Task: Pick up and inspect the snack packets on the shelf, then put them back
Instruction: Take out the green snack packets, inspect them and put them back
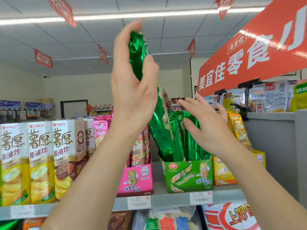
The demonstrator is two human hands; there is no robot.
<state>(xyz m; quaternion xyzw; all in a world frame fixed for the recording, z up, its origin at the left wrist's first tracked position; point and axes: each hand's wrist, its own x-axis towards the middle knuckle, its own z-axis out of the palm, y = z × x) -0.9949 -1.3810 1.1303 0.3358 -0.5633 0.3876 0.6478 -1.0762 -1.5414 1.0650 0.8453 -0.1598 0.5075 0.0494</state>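
Observation:
My left hand (132, 80) grips a long shiny green snack packet (157, 120) near its top, holding it upright and tilted. The packet's lower end reaches down into the green display box (187, 175) on the shelf. Other green packets (187, 135) stand in that box. My right hand (206, 125) hovers with fingers spread in front of those packets, holding nothing; whether it touches them I cannot tell.
A pink display box (136, 180) with pink packets stands left of the green one, a yellow box (222, 171) to its right. Tall chip cartons (41, 160) fill the left shelf. A red store sign (249, 52) hangs above right. Price tags line the shelf edge (167, 200).

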